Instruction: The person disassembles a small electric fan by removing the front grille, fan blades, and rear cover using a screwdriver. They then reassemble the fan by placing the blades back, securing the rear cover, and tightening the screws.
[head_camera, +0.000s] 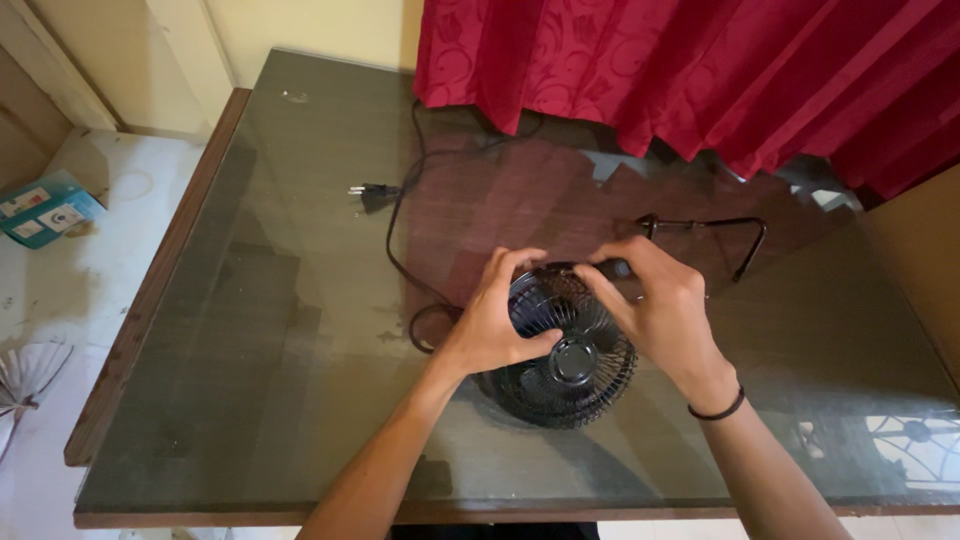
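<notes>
A small black fan (560, 365) with a round wire grille lies on the glass-topped table (290, 330). My left hand (495, 325) grips the left side of the grille, thumb across the wires. My right hand (660, 310) holds the grille's upper right rim, fingers curled over the top edge. Both hands meet at the far edge of the fan. Its black power cord (400, 230) loops away to the left and ends in a loose plug (368, 193). A black wire stand (720, 235) lies just beyond my right hand.
Red patterned curtains (700, 70) hang over the table's far edge. A teal and white box (45, 208) lies on the pale floor to the left. The table's wooden edge (150, 290) runs along the left side.
</notes>
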